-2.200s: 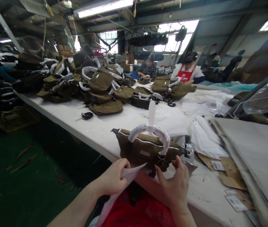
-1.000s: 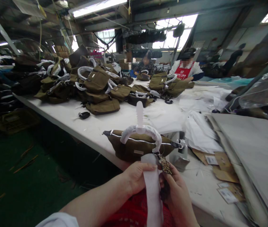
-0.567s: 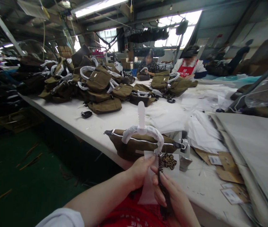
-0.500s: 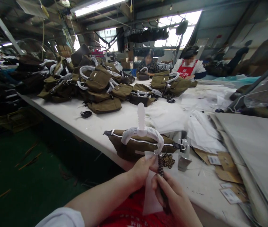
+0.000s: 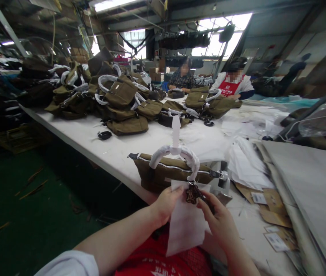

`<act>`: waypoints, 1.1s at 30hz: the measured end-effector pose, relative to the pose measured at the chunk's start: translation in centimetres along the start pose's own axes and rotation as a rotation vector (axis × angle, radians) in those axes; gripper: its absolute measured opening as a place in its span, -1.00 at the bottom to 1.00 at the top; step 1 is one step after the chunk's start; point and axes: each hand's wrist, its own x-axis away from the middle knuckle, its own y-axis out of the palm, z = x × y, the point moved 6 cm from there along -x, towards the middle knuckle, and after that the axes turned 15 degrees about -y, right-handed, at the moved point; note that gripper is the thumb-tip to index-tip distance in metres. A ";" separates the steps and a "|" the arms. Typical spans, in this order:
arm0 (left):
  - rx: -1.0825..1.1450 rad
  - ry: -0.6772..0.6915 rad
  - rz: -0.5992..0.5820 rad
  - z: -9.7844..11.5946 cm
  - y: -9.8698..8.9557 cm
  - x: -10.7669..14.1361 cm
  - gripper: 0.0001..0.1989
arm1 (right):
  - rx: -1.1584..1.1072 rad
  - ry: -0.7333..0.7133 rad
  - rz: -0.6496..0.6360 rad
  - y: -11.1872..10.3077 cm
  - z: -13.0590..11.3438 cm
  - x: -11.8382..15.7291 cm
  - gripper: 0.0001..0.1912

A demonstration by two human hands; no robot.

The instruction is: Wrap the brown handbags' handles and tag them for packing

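Observation:
An olive-brown handbag (image 5: 141, 174) with a silver zip stands at the table's near edge. Its arched handle (image 5: 190, 155) is wrapped in white material, and a pale notched strip (image 5: 176, 132) rises from the handle's top. From a ring at the handle's right end hangs a leopard-print charm (image 5: 191, 194). My left hand (image 5: 165, 205) is closed on the upper left edge of a thin white paper sheet (image 5: 184, 230), which lies behind the charm. My right hand (image 5: 216, 211) pinches the charm's right side; its dark braided strap is mostly hidden.
A heap of olive bags (image 5: 119, 94) covers the far left of the white table (image 5: 91, 140). White sheets (image 5: 245, 165) and brown card tags (image 5: 275, 207) lie to the right. A black coiled strap (image 5: 104, 135) rests near the left edge. Two people are across the table.
My right hand has moved up from the braided strap to the charm. The charm has swung left in front of the paper, which now hangs spread wider below my hands.

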 end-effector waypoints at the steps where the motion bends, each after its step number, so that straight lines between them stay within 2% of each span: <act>1: -0.001 -0.001 0.008 0.0 0.0 0.0 -0.48 | -0.025 0.016 0.020 0.3 0.2 0.2 -0.53; 8: -0.056 0.045 -0.001 0.2 1.3 0.2 -0.41 | -0.117 0.008 0.194 0.8 0.0 0.2 -0.52; 11: -0.048 0.069 -0.006 0.1 1.6 0.2 -0.41 | -0.254 0.129 0.258 1.0 0.6 0.4 -0.53; 15: 0.017 0.020 -0.014 -0.1 1.8 -0.1 -0.49 | -0.485 0.289 0.204 1.5 1.6 1.0 -0.49; 17: -0.020 0.017 -0.020 0.2 2.0 -0.4 -0.53 | -0.533 0.290 0.182 1.4 1.6 1.0 -0.55; 19: -0.103 0.081 0.015 0.7 2.0 -0.5 -0.58 | -0.518 0.254 0.188 1.2 1.2 0.9 -0.58; 21: -0.154 0.142 0.056 1.1 2.0 -0.6 -0.60 | -0.417 0.172 0.248 0.6 0.4 0.6 -0.56; 24: -0.147 0.138 0.053 0.4 2.1 -0.5 -0.60 | -0.231 0.064 0.350 0.2 -0.8 0.4 -0.49; 26: -0.135 0.118 0.034 -0.2 2.2 -0.4 -0.59 | -0.225 0.084 0.347 0.8 -0.8 0.5 -0.48; 29: -0.069 0.075 -0.017 -0.8 2.3 -0.2 -0.57 | -0.373 0.164 0.330 1.8 0.0 1.0 -0.45; 33: 0.038 0.017 -0.029 -0.5 2.2 0.0 -0.58 | -0.448 0.197 0.275 1.7 0.6 1.0 -0.38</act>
